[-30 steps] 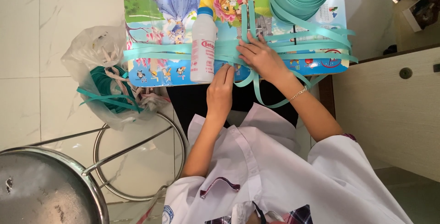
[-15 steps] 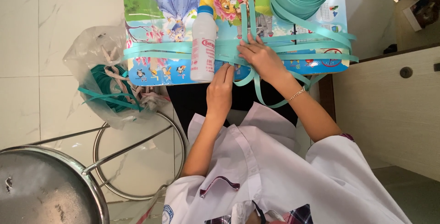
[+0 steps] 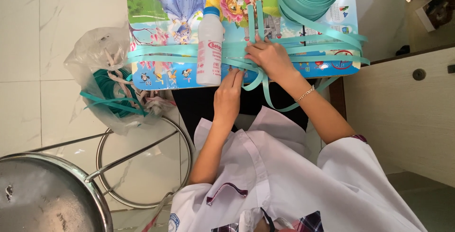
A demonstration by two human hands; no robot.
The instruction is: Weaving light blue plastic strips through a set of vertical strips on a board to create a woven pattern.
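The right hand presses flat on crossed teal strips, the left hand pinches one at 6 o'clock; weaving seems underway, needing a firm tuck

Single head-worn view, looking steeply down over the wearer's white shirt and forearms. It faces forward onto the small picture-printed table at close range, with the marble floor at left. No second view overlaps it.
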